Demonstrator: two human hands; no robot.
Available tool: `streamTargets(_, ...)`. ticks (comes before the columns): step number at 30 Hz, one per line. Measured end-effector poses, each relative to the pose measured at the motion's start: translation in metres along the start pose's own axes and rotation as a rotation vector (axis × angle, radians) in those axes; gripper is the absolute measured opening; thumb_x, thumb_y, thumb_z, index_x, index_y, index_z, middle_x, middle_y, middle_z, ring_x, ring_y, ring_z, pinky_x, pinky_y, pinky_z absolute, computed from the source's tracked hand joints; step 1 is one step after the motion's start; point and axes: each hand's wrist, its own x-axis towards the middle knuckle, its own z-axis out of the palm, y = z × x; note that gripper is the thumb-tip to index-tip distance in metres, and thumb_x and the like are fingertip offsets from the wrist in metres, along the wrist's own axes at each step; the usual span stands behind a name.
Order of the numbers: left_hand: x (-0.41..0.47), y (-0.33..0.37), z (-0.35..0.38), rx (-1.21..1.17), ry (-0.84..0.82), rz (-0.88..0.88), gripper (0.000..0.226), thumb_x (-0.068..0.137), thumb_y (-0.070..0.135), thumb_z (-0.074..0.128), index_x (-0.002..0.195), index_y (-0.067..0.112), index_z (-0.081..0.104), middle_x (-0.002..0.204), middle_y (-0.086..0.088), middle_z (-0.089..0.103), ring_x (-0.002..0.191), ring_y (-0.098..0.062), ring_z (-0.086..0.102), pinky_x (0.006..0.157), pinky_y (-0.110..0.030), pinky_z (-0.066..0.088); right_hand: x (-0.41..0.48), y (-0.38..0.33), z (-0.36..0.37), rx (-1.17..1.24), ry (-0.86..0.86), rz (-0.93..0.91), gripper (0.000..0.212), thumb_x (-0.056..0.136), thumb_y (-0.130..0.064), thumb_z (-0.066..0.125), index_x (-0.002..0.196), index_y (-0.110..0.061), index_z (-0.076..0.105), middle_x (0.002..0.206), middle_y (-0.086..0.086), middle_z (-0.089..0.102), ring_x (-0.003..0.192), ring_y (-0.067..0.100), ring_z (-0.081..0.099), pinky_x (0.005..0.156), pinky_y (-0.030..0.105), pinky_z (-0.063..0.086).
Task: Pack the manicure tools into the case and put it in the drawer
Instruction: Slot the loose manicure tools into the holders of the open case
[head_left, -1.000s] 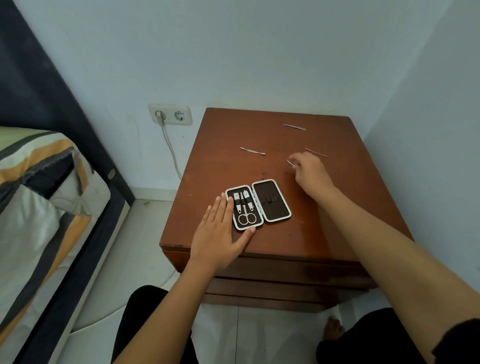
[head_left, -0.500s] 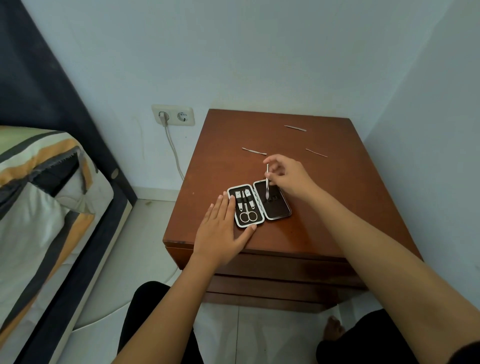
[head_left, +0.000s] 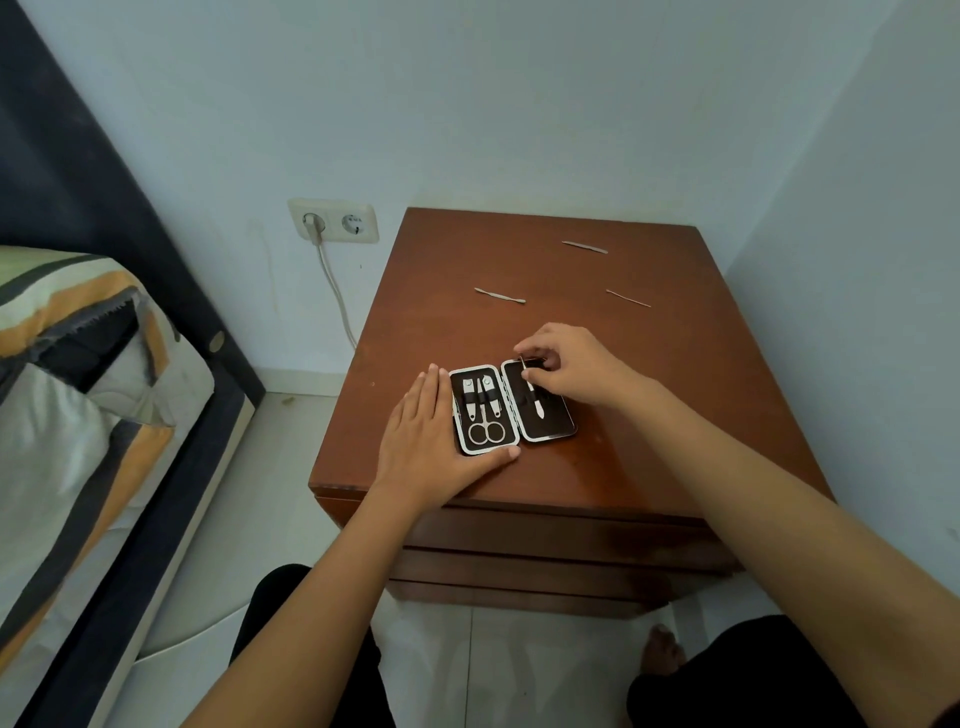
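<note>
A small black case (head_left: 556, 428) with a white rim lies open on the brown nightstand (head_left: 675, 395). Its left half holds scissors (head_left: 485, 428) and two clippers under a strap. My left hand (head_left: 434, 441) lies flat against the case's left edge, thumb along its front. My right hand (head_left: 569, 369) pinches a thin metal tool (head_left: 532, 395) that lies lengthwise in the case's right half. Three more slim metal tools lie loose farther back: one at the middle (head_left: 500, 295), one at the far back (head_left: 584, 247), one at the right (head_left: 628, 298).
Closed drawer fronts (head_left: 545, 540) stack under the nightstand top. A wall socket (head_left: 332, 221) with a plugged cable is on the wall to the left. A bed with striped bedding (head_left: 78, 389) stands at the left. My knees and a foot show below on the tiled floor.
My right hand picked a thin tool off the nightstand, carried it toward me and laid it into the case's right half. My left hand has stayed at the case.
</note>
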Motion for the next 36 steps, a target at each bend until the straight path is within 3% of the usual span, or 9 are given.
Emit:
streamTargets(4, 0.013, -0.004, -0.005, 0.054, -0.015, 0.092, 0.132, 0.051, 0.094, 0.027, 0.149, 0.01, -0.002, 0.159, -0.003, -0.004, 0.145, -0.013, -0.007, 0.114, -0.029, -0.008, -0.009, 0.008, 0.002, -0.133, -0.034, -0.158, 0.029, 0.087, -0.02, 0.06, 0.115, -0.011, 0.063, 0.117, 0.004, 0.059, 0.107, 0.016, 0.047, 0.094, 0.023, 0.03)
streamTargets(6, 0.019, -0.006, -0.006, 0.067, -0.02, 0.137, 0.132, 0.052, 0.093, 0.031, 0.149, 0.011, -0.001, 0.159, -0.002, -0.002, 0.145, -0.012, -0.008, 0.112, -0.027, -0.011, -0.007, 0.015, -0.001, -0.087, 0.009, -0.19, 0.025, 0.086, -0.018, 0.061, 0.109, -0.011, 0.066, 0.113, 0.005, 0.062, 0.106, 0.019, 0.052, 0.094, 0.024, 0.034)
streamTargets(11, 0.033, -0.011, -0.002, 0.012, -0.05, 0.167, 0.13, 0.052, 0.093, 0.033, 0.149, 0.014, 0.0, 0.159, 0.002, -0.001, 0.144, -0.008, -0.009, 0.113, -0.026, -0.011, 0.037, 0.051, -0.024, 0.014, 0.313, 0.038, 0.023, 0.087, -0.01, 0.057, 0.107, -0.006, 0.066, 0.115, 0.012, 0.062, 0.11, 0.024, 0.056, 0.095, 0.024, 0.035)
streamTargets(15, 0.044, -0.012, -0.001, -0.015, -0.044, 0.188, 0.129, 0.051, 0.092, 0.035, 0.15, 0.015, 0.002, 0.159, 0.004, 0.002, 0.144, -0.007, -0.005, 0.113, -0.024, -0.01, 0.083, 0.086, -0.041, -0.061, 0.4, 0.198, 0.031, 0.088, -0.009, 0.051, 0.117, -0.004, 0.059, 0.129, 0.016, 0.054, 0.123, 0.029, 0.047, 0.106, 0.031, 0.031)
streamTargets(22, 0.051, -0.011, 0.002, -0.056, 0.008, 0.177, 0.127, 0.051, 0.091, 0.04, 0.15, 0.019, 0.006, 0.158, 0.007, 0.007, 0.144, -0.005, 0.002, 0.111, -0.02, -0.003, 0.14, 0.109, -0.05, -0.216, 0.153, 0.387, 0.057, 0.095, -0.028, 0.042, 0.143, -0.002, 0.024, 0.155, 0.018, 0.018, 0.144, 0.03, 0.012, 0.118, 0.038, 0.013)
streamTargets(27, 0.051, -0.012, 0.002, -0.06, 0.01, 0.184, 0.127, 0.051, 0.091, 0.041, 0.15, 0.018, 0.008, 0.158, 0.007, 0.009, 0.144, -0.006, 0.004, 0.112, -0.021, 0.0, 0.141, 0.092, -0.041, -0.292, 0.108, 0.353, 0.047, 0.096, -0.024, 0.037, 0.136, 0.001, 0.038, 0.15, 0.021, 0.03, 0.137, 0.036, 0.028, 0.114, 0.04, 0.024)
streamTargets(31, 0.051, -0.011, 0.0, -0.06, -0.004, 0.176, 0.127, 0.051, 0.091, 0.042, 0.15, 0.019, 0.006, 0.158, 0.007, 0.007, 0.144, -0.005, 0.003, 0.111, -0.02, -0.002, 0.12, 0.065, -0.028, -0.321, 0.173, 0.247, 0.036, 0.091, -0.011, 0.042, 0.123, -0.001, 0.055, 0.13, 0.022, 0.053, 0.121, 0.038, 0.047, 0.1, 0.039, 0.04)
streamTargets(36, 0.047, -0.008, -0.004, -0.076, -0.055, 0.155, 0.128, 0.052, 0.091, 0.041, 0.15, 0.017, 0.005, 0.159, 0.005, 0.006, 0.144, -0.006, 0.002, 0.113, -0.023, 0.0, 0.072, 0.046, -0.008, -0.301, 0.242, 0.167, 0.032, 0.087, -0.003, 0.042, 0.113, 0.001, 0.061, 0.116, 0.021, 0.059, 0.111, 0.037, 0.051, 0.095, 0.039, 0.04)
